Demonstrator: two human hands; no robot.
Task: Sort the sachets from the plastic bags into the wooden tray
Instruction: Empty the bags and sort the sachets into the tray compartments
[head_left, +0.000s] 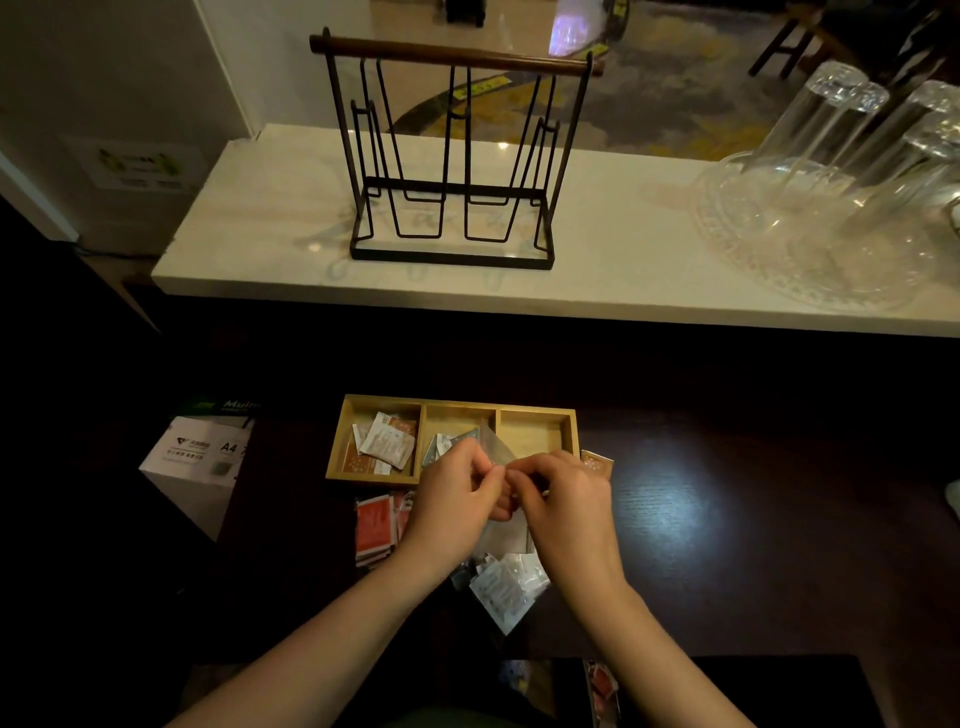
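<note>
Basically, left hand (457, 493) and right hand (563, 499) met fingertip to fingertip over the near edge of the wooden tray (451, 439), both pinching the top edge of a clear plastic bag (501, 540) that hung down between the wrists. White sachets (506, 587) showed through its lower end. Tray had three compartments: left one held white and orange sachets (387, 441), middle one a few grey-blue ones (447, 444), right one showed bare wood. A stack of red sachets (374, 527) lay on the dark table (727, 519) just left of the left wrist. One orange sachet (596, 462) sat beside the tray's right end. Black wire rack (452, 156) and upturned glasses (852, 150) stood on the white counter (260, 234) beyond.
</note>
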